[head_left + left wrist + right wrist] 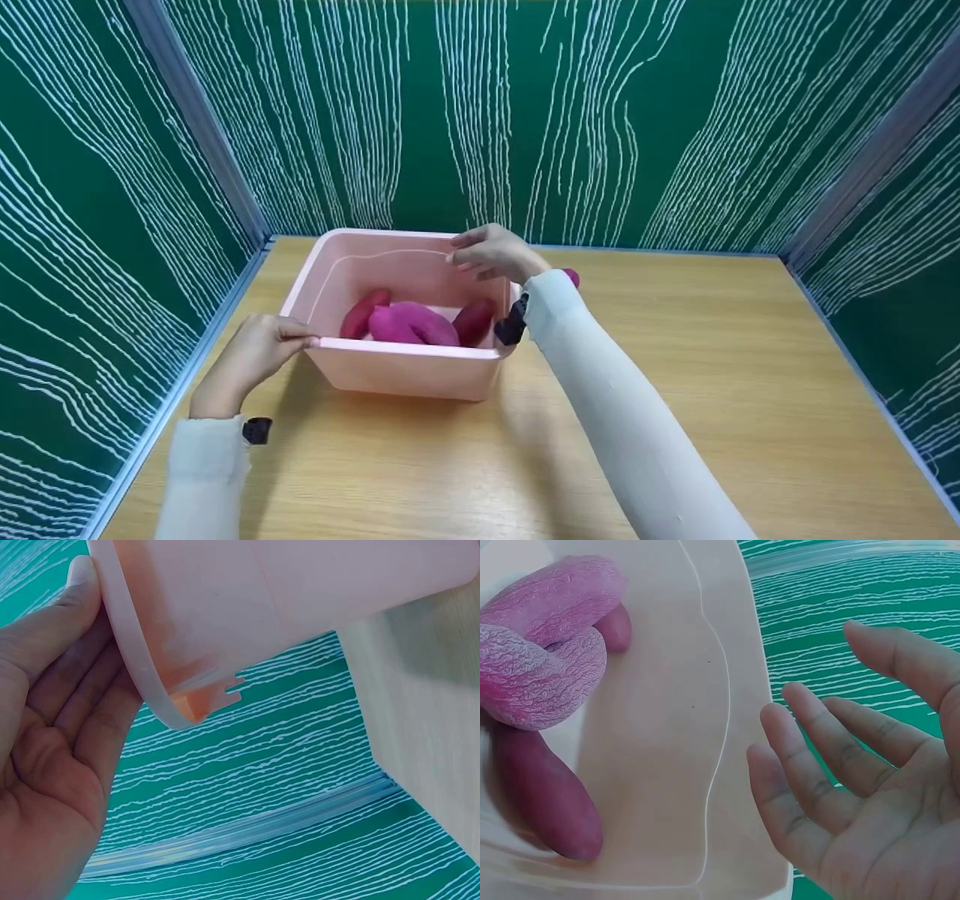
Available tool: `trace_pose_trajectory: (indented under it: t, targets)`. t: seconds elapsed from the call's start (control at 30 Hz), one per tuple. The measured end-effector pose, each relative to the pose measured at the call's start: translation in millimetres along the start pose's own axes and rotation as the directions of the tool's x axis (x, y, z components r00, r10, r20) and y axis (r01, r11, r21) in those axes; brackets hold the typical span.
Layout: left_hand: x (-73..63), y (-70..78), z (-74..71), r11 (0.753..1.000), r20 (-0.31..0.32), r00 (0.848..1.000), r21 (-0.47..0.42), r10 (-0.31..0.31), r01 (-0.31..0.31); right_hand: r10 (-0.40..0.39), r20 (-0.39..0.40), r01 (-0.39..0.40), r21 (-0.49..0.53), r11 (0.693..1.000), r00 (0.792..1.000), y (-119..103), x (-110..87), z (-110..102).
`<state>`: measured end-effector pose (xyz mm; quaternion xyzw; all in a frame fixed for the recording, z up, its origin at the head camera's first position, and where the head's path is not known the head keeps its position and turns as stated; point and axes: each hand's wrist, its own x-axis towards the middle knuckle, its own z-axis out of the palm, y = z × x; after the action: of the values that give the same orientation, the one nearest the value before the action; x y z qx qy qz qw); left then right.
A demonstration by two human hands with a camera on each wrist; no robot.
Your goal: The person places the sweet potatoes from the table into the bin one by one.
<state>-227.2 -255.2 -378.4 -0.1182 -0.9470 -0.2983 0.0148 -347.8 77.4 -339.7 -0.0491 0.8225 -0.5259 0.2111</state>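
Observation:
A pale pink plastic bin (420, 371) is on the wooden table, its opening facing up. My left hand (259, 352) pinches the rim at the near left corner, thumb on one side and fingers on the other in the left wrist view. Inside lie a bright pink, wrinkled, curled piece (540, 682) and smooth dark red, sweet-potato-shaped pieces (551, 799) on either side of it. My right hand (495, 253) is at the far right part of the rim, its fingers spread and loosely bent, holding nothing.
A small magenta thing (572, 277) shows just past my right wrist, mostly hidden by it. Green panels (525, 112) with wavy white lines wall the table (697, 375) at the back and sides, joined by grey metal posts (199, 112).

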Motion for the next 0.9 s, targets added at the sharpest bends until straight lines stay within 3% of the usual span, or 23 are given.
trace_pose_trajectory:
  t: [0.63, 0.9]
  targets:
    - [-0.4, 1.2, 0.2, 0.999, -0.014, 0.999, 0.033, 0.029, -0.028, -0.014, -0.005, 0.014, 0.024, 1.0, 1.0, 5.1, -8.4, -13.4]
    - [0.2, 2.3, -0.8, 0.999, 0.004, 1.0, 0.032, 0.008, -0.008, 0.004, -0.019, -0.002, 0.056, 0.998, 1.0, 9.9, -10.7, -21.6]
